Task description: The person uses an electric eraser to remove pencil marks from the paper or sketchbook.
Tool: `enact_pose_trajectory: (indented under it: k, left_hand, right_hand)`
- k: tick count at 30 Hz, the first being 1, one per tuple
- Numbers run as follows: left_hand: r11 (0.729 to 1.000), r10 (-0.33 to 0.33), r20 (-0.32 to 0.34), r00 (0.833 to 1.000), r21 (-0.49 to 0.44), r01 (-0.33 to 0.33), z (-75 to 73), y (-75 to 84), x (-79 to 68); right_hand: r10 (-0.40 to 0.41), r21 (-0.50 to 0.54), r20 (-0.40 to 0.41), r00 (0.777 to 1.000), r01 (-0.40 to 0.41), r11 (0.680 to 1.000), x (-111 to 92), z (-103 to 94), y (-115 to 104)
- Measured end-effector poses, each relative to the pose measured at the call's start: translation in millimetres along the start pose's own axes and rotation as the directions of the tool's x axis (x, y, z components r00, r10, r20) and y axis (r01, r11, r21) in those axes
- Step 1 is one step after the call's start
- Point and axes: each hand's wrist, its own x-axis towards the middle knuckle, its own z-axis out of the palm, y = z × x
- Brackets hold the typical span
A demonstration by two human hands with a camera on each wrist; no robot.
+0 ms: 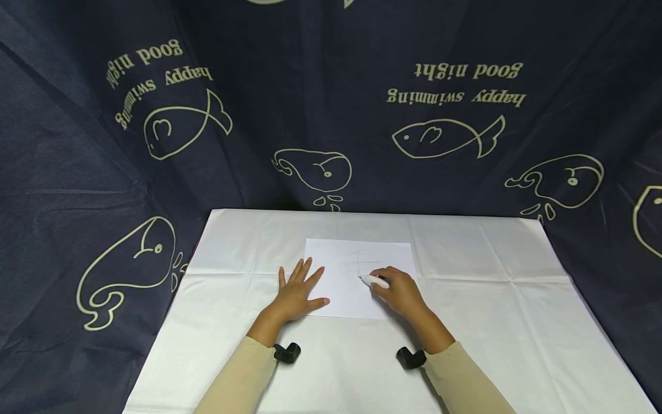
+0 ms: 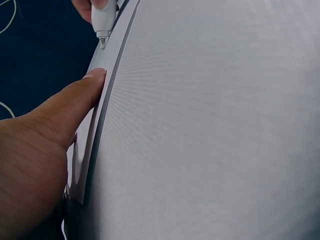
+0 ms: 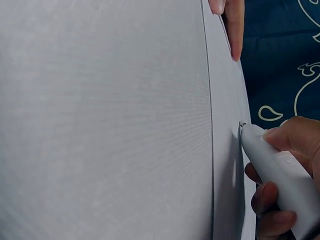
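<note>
A sheet of white paper (image 1: 343, 302) lies on the table, with several faint grey lines (image 1: 368, 263) crossing near its upper middle. My right hand (image 1: 402, 292) grips a thick white pen-shaped tool (image 1: 375, 282), its narrow tip pointing left at the paper just below those lines. In the right wrist view the tool's smooth rounded body (image 3: 282, 175) sits between thumb and curled fingers. Fingers spread, my left hand (image 1: 293, 298) rests over the paper's left edge. The left thumb (image 2: 75, 102) lies along the near edge in the left wrist view.
White cloth (image 1: 465, 241) with fold creases covers the table. Behind it and at both sides hangs a dark blue curtain (image 1: 320, 103) printed with fish, whales and upside-down words. A small black device sits on each wrist, beside the beige sleeves (image 1: 240, 374).
</note>
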Motion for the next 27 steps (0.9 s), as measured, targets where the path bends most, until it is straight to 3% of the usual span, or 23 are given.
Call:
enact_pose_trajectory:
  k: [27]
  left_hand:
    - [1.0,-0.005,0.017,1.0,0.015,0.005,0.1,-0.5,1.1]
  right_hand:
    - [-0.016,0.0,0.016,1.0,0.016,1.0,1.4,-1.3,2.1]
